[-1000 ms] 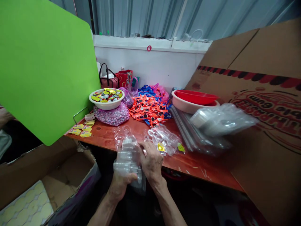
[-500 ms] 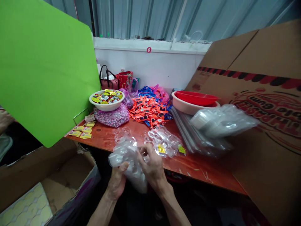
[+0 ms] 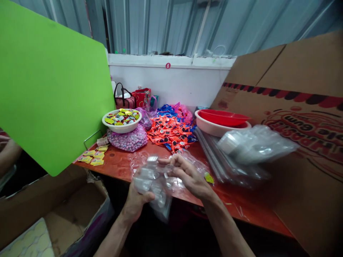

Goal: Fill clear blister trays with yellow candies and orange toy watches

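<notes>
While the left hand (image 3: 136, 201) clenches a bundle of clear moulded plastic (image 3: 151, 182) just past the near edge of the desk (image 3: 115, 157), the right hand (image 3: 189, 175) stays released, its fingers stretched out with the tips against the top of the plastic. The bundle sits between the two hands, with a loose end hanging down below the desk edge. More clear moulded plastic (image 3: 138, 160) lies flat on the desk just behind it, and a yellow tag (image 3: 209, 177) sits beside the right hand.

Toward the back left corner of the desk, a white bowl (image 3: 122, 131) holds foil-wrapped sweets, with a pink mesh bag (image 3: 127, 140) of round items against its front. Yellow sachets (image 3: 92, 159) lie near the left edge. Orange strips (image 3: 168, 132) are heaped mid-desk in front of blue ones (image 3: 166, 110). Toward the right, a pink basin (image 3: 203, 126) carries a red tray (image 3: 222, 118), and a stack of clear plastic sheets (image 3: 211, 153) lies below a bagged clear plastic pack (image 3: 254, 144).

A green board (image 3: 50, 85) stands past the left edge, a printed cardboard sheet (image 3: 300, 117) rises at the right edge, and an open cardboard box (image 3: 72, 203) sits below the near left corner. Another person's arm (image 3: 6, 153) shows at the far left.
</notes>
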{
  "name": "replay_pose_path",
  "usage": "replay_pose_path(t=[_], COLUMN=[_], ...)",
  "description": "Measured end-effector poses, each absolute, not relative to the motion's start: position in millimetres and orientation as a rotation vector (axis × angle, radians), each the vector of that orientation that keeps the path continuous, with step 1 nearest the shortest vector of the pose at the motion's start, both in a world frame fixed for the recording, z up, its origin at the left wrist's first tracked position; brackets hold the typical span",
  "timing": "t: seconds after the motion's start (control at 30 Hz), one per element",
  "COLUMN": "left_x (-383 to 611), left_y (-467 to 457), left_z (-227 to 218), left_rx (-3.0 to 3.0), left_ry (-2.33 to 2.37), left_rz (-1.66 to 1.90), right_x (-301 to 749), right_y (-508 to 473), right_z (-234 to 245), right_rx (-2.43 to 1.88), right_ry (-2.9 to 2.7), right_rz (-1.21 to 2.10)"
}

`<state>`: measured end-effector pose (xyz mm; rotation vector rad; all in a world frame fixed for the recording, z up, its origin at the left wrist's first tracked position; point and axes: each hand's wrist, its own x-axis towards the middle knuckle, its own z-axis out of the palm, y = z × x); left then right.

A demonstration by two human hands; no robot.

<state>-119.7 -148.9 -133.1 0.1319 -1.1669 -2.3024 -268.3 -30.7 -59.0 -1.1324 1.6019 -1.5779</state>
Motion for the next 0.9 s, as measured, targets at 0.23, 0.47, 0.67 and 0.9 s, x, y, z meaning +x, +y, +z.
replay_pose_path(t=[0.23,0.47,0.67,0.9], left_x=[-123,-87,-60,-36], left_y=[-161,-165,-171,-178], left_z=[-129,-94,-87,-98], left_rx=[0.194,0.13,0.011,-0.137], left_ry=[-1.278,-1.762,-2.066,-2.307], left_rz=[-2.267,-2.076,-1.806,-1.873], right_x=[-274,-257,-236,-202], right_y=[-29,-9,9,31], right_z=[-74,-52,-16,-11], right_rx=[-1.097,-1.324,-1.794,-2.234], right_ry=[1.647,1.766,1.858,1.942], right_rz=[-1.768,-1.476,-1.037,-0.587])
